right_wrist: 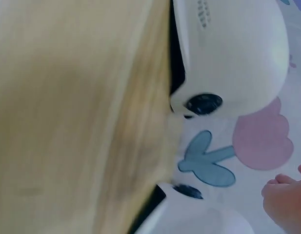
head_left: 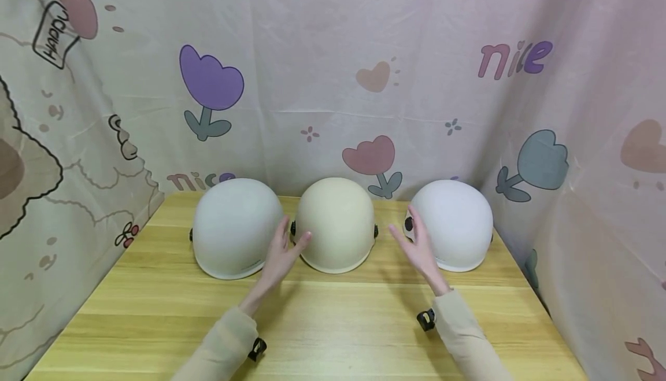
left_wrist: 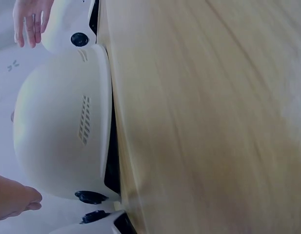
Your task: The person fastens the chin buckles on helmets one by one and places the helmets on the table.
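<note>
Three rounded helmets stand in a row on the table: a pale grey-white helmet (head_left: 236, 225) on the left, a cream helmet (head_left: 337, 222) in the middle and a white helmet (head_left: 458, 225) on the right. My left hand (head_left: 281, 256) is raised between the left and middle helmets, its fingers extended and the thumb spread toward the cream one. Overlapping the left side of the white helmet in the head view, my right hand (head_left: 418, 248) has its fingers apart and holds nothing. Vent slots (left_wrist: 85, 119) and a dark round knob (left_wrist: 90, 197) show on the cream helmet's side.
The wooden table (head_left: 333, 323) reaches back to a curtain (head_left: 312, 51) printed with tulips, hearts and words. More of this cloth hangs along the left and right sides. Black wrist devices sit at the left cuff (head_left: 236, 326) and right cuff (head_left: 452, 309).
</note>
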`<action>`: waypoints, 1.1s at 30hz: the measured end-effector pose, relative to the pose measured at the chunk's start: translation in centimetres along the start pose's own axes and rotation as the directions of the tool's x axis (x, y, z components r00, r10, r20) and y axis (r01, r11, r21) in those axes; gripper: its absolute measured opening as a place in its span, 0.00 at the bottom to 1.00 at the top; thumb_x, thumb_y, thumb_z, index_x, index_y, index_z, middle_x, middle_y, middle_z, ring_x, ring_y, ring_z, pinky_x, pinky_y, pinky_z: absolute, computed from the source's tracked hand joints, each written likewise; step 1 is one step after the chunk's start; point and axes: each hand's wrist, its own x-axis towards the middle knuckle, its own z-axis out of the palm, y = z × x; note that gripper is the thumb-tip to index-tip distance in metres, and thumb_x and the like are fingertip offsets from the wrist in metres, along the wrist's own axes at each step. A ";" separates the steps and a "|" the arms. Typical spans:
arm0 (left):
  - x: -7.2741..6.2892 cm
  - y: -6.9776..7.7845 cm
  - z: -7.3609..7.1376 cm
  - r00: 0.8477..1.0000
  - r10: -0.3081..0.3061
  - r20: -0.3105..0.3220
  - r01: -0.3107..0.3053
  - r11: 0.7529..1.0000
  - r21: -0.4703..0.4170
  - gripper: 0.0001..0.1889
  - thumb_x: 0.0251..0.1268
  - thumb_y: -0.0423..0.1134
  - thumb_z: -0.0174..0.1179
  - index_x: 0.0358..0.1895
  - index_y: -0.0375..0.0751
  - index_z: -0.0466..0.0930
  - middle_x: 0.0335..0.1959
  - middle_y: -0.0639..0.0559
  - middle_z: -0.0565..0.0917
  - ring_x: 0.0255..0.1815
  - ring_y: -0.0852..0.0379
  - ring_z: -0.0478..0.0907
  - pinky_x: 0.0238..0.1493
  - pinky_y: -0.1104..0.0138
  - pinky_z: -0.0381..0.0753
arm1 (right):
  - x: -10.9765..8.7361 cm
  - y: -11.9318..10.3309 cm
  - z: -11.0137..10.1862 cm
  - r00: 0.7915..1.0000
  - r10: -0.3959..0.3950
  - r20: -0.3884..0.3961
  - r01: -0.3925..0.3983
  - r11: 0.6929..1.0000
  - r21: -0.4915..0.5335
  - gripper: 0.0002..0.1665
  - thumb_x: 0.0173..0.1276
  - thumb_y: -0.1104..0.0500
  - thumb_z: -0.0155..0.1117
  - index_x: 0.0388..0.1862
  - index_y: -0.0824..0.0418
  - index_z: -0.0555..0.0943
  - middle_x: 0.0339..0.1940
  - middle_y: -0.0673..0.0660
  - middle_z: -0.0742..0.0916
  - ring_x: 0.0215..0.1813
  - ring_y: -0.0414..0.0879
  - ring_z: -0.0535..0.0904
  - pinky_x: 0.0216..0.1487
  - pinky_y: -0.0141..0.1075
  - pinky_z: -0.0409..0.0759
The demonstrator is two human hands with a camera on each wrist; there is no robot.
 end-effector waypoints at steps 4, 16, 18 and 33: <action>-0.5 0.3 0.4 0.999 0.040 -0.001 -0.040 0.999 -0.023 0.48 0.73 0.49 0.60 0.82 0.36 0.38 0.84 0.38 0.41 0.84 0.36 0.39 0.84 0.48 0.44 | 0.0 -0.2 -1.3 0.997 -0.052 -0.061 0.049 0.997 -0.053 0.46 0.73 0.53 0.64 0.81 0.62 0.54 0.82 0.66 0.59 0.83 0.63 0.51 0.82 0.62 0.50; -1.8 0.8 2.8 0.992 0.122 0.020 -0.119 0.988 -0.103 0.43 0.75 0.46 0.58 0.81 0.37 0.42 0.84 0.40 0.45 0.84 0.38 0.42 0.82 0.41 0.44 | 1.2 0.2 -5.5 0.964 -0.143 -0.222 0.102 0.977 -0.186 0.41 0.68 0.58 0.67 0.77 0.63 0.63 0.78 0.68 0.67 0.79 0.65 0.59 0.78 0.67 0.55; -1.9 1.0 3.4 0.991 0.136 0.021 -0.132 0.984 -0.121 0.43 0.75 0.45 0.59 0.81 0.38 0.43 0.84 0.41 0.47 0.84 0.40 0.44 0.82 0.42 0.45 | 1.5 0.4 -6.3 0.959 -0.141 -0.246 0.093 0.976 -0.197 0.41 0.68 0.58 0.68 0.77 0.63 0.63 0.77 0.67 0.67 0.79 0.65 0.59 0.78 0.67 0.55; -1.8 1.6 7.8 0.978 0.175 0.113 -0.147 0.964 -0.222 0.38 0.76 0.42 0.56 0.81 0.40 0.46 0.83 0.44 0.50 0.84 0.44 0.48 0.83 0.48 0.49 | 2.5 2.5 -9.2 0.940 -0.088 -0.330 -0.003 0.964 -0.265 0.39 0.67 0.57 0.67 0.74 0.65 0.66 0.76 0.69 0.69 0.77 0.66 0.59 0.77 0.64 0.56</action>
